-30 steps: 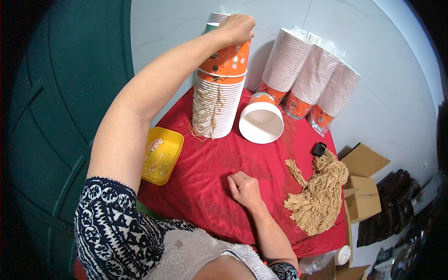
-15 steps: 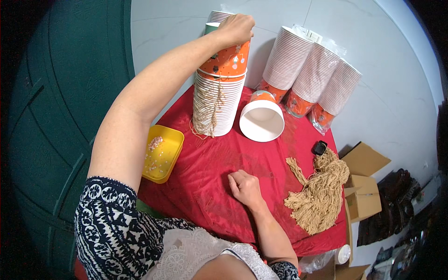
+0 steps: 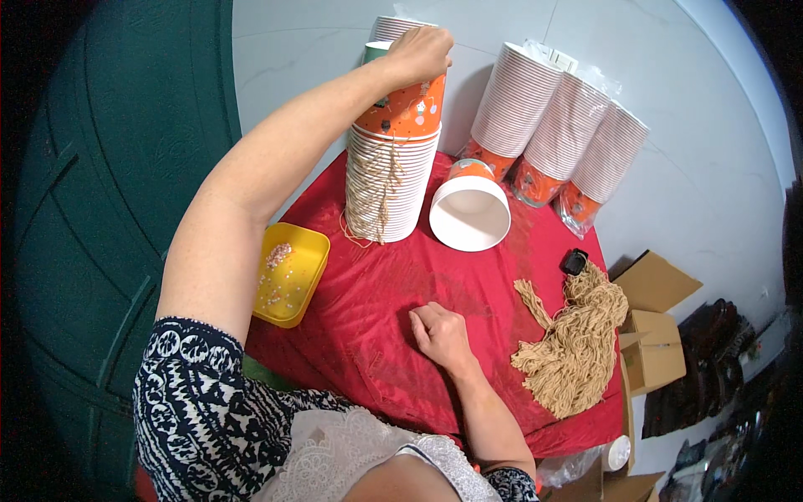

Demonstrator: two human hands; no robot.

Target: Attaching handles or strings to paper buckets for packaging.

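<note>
While the left hand [image 3: 421, 55] is resting atop the nested bucket stack [image 3: 411, 171], its grip hidden, string [image 3: 381, 180] is already trailing below it; beyond the loosely curled right hand [image 3: 441, 336], one bucket [image 3: 470, 214] is lying unstacked, and rightward, yarn [image 3: 577, 356] is sitting bundled.

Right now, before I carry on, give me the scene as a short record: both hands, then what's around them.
Left hand: at top of cup stack, grip hidden
Right hand: curled on red cloth, nothing visible in it
Stack side: tan strands hanging
Loose cup: on its side, white inside showing
Yellow tray: left, small bits inside
Tan yarn: right side
Wrapped stacks: three, back right
</note>
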